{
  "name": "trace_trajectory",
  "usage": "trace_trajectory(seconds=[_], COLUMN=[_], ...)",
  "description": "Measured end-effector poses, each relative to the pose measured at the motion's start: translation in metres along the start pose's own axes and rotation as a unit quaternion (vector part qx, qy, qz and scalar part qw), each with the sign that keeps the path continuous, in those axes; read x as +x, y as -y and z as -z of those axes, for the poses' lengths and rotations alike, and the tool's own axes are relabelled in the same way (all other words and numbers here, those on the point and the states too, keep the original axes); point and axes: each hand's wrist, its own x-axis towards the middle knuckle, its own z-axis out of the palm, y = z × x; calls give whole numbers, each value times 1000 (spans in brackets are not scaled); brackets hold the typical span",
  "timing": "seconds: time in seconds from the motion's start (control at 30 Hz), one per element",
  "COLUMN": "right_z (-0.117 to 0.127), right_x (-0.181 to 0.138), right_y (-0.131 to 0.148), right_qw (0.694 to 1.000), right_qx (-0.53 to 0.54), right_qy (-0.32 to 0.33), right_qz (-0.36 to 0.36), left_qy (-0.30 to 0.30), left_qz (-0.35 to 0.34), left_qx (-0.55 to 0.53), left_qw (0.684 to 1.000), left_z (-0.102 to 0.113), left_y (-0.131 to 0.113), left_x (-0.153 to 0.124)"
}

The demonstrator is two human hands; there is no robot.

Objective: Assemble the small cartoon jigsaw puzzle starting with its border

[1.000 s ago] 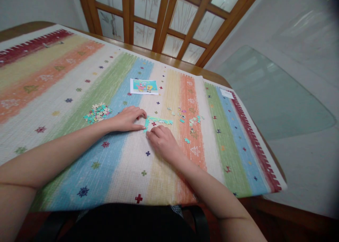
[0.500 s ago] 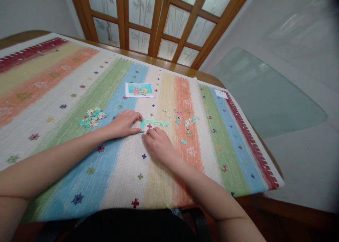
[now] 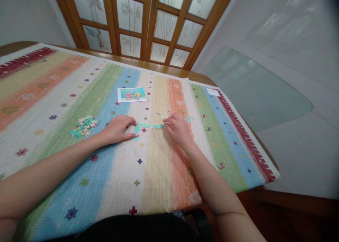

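A partly joined jigsaw puzzle [image 3: 149, 125] lies on the tablecloth, a turquoise strip across with a short column down its left side. My left hand [image 3: 120, 130] holds that column, index finger near the upper corner and thumb near the lower end. At the strip's right end, my right hand [image 3: 180, 129] has its thumb and fingers closed on the edge; whether a separate loose piece is between them is hidden. Several loose puzzle pieces [image 3: 188, 119] lie just beyond and beside my right hand, some partly covered by it.
A heap of puzzle pieces [image 3: 84, 126] sits left of my left hand. Beyond the puzzle lies a reference picture [image 3: 131, 94] with cartoon figures. A small white paper [image 3: 213, 92] rests near the far right edge. The striped tablecloth [image 3: 124, 185] covers the table.
My right hand has moved right, from the lower left column to the strip's right end. My left hand stays at the column. The view has shifted slightly.
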Motion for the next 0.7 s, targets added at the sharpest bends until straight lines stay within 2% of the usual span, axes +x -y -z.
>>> trace_trajectory(seconds=[0.1,0.23,0.37,0.47,0.6,0.7], right_z=[18,40,53,54,48,44], right_x=[2,-4,-12,-16,-14,-12], right_y=[-31,-57,-75,-82,-77,-72], right_qw=[996,990,982,975,974,973], right_qx=[-37,-26,-62,-60,-15,-22], right_qy=[44,120,130,146,168,172], right_qz=[-64,-66,-125,-156,-152,-150], left_qy=[5,10,11,11,10,8], left_qz=[0,-7,-16,-13,-11,-15], left_qx=[-2,-4,1,3,0,1], left_qw=[1000,1000,1000,1000,1000,1000], left_z=[2,3,2,3,4,5], left_y=[0,1,2,1,0,-1], left_x=[0,0,1,1,1,1])
